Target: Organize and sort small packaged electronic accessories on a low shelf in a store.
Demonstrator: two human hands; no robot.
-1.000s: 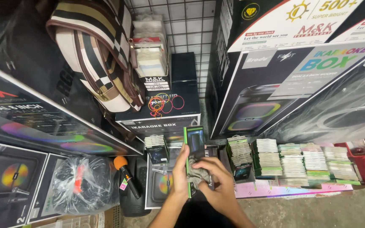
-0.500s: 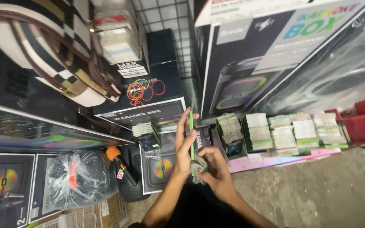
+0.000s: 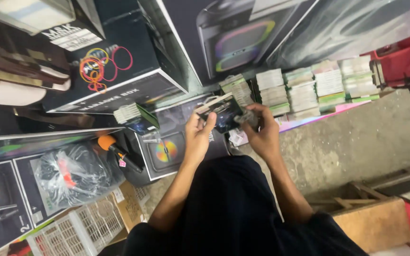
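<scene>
I hold a small flat dark case (image 3: 224, 115) with both my hands, in front of my chest and above my dark clothes. My left hand (image 3: 197, 137) grips its left end, the thumb on top and the fingers under it, closed firmly on the edge. My right hand (image 3: 261, 132) is closed around the right end of the same case, the fingers curled over the corner. The case is tilted a little, its pale edge turned up to the left. Just behind it, on the floor, a row of stacked flat cases (image 3: 309, 85) stands along a big dark speaker box (image 3: 243, 38). To the left, a black box (image 3: 119, 76) carries some coloured rubber bands (image 3: 101, 66) on its top. Near my left arm lies a microphone with an orange head (image 3: 115, 148), and beside it a clear plastic bag (image 3: 79, 173) with cables inside.
</scene>
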